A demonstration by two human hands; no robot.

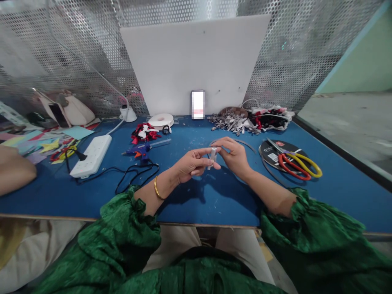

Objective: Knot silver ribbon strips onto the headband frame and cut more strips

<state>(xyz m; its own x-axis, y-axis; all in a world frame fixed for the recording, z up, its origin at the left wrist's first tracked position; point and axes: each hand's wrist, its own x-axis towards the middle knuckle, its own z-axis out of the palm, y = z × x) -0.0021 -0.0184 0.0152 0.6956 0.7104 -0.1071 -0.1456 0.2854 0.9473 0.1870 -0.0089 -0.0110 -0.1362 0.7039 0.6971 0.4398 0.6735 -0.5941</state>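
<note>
left hand: fingers pinch the ribbon
right hand: fingers pinch its top
scissors: right of fingers

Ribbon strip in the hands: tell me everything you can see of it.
The ribbon strip is short, narrow and pale grey-white, and it looks like satin fabric. It stands roughly upright just above the blue table. The fingertips of the left hand and the right hand pinch it from either side, and its lower end hangs free. It is too small to tell whether it is folded.
</note>
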